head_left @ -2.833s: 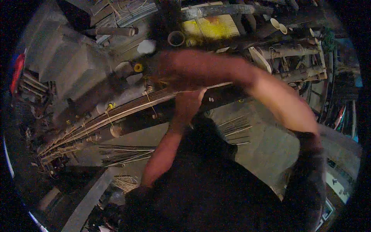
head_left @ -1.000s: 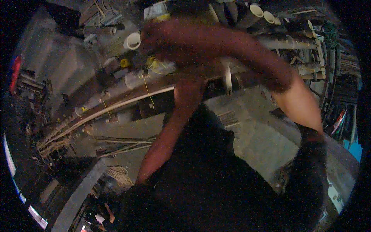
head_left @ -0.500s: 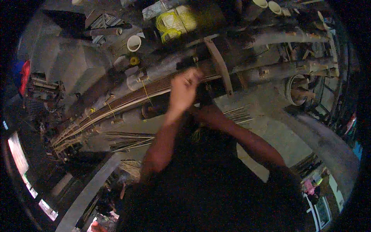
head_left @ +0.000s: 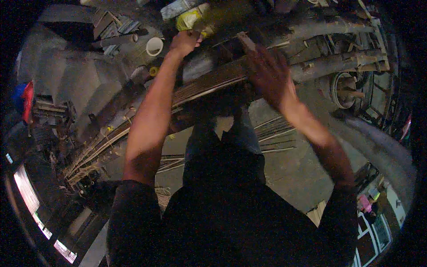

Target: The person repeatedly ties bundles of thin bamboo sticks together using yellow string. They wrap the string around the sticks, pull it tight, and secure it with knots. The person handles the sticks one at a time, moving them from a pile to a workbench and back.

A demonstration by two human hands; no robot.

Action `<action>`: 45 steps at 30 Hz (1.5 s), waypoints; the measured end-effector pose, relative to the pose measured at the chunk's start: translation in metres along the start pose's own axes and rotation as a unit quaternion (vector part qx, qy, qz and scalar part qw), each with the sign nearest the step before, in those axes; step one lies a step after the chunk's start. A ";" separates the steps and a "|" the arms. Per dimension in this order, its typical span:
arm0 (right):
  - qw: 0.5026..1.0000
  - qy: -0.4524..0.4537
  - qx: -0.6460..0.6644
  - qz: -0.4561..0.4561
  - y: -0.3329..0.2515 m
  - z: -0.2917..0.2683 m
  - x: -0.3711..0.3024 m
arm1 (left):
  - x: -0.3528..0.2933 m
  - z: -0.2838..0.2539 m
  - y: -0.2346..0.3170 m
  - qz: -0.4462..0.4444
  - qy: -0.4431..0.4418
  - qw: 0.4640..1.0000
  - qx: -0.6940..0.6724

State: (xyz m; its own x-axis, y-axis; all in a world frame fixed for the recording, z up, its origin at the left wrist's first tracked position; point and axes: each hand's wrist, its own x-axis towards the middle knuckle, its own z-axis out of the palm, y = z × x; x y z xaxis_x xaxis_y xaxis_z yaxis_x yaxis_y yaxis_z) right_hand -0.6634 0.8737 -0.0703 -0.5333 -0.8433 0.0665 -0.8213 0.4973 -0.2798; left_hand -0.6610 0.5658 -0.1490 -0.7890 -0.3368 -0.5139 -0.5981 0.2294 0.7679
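Observation:
My left hand (head_left: 183, 43) is stretched out at the top, its fingers curled closed beside a bundle of yellow twine (head_left: 189, 20). What it holds, if anything, I cannot make out. My right hand (head_left: 269, 73) is dark and slightly blurred, fingers extended over the near part of a flat wooden bar (head_left: 246, 41) and the end of a long bundle of thin strips (head_left: 204, 89). The strips run down to the left along a rounded beam, under my left forearm. Whether the right palm presses on them I cannot tell.
A white round container (head_left: 154, 46) and a small yellow roll (head_left: 153, 71) lie beyond the strips. At right stands a bucket (head_left: 343, 91) with wood pieces in it. Loose thin rods (head_left: 278, 129) lie on the floor near my legs. A red and blue object (head_left: 27, 102) is far left.
My hands were together over the strips and are now apart. The left has moved up and left to the yellow twine; the right has moved up and right onto the wooden bar.

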 end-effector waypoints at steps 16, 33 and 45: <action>0.873 -0.152 0.456 0.079 -0.341 0.155 -0.022 | -0.279 -0.201 -0.184 0.195 0.104 0.952 0.210; 0.822 -0.181 0.539 0.022 -0.356 0.082 0.229 | -0.286 -0.158 -0.202 0.201 0.184 0.903 0.332; 0.922 -0.306 0.196 -0.135 -0.377 0.159 0.008 | -0.206 -0.200 -0.109 0.125 0.140 0.977 -0.103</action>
State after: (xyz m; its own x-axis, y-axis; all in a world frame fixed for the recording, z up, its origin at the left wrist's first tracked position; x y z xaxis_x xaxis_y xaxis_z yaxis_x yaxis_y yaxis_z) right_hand -0.3259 0.6471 -0.1171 -0.0066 -0.9422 -0.3351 -0.7062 0.2416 -0.6655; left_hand -0.4050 0.4272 -0.0500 -0.8206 -0.5363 -0.1975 -0.3271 0.1572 0.9318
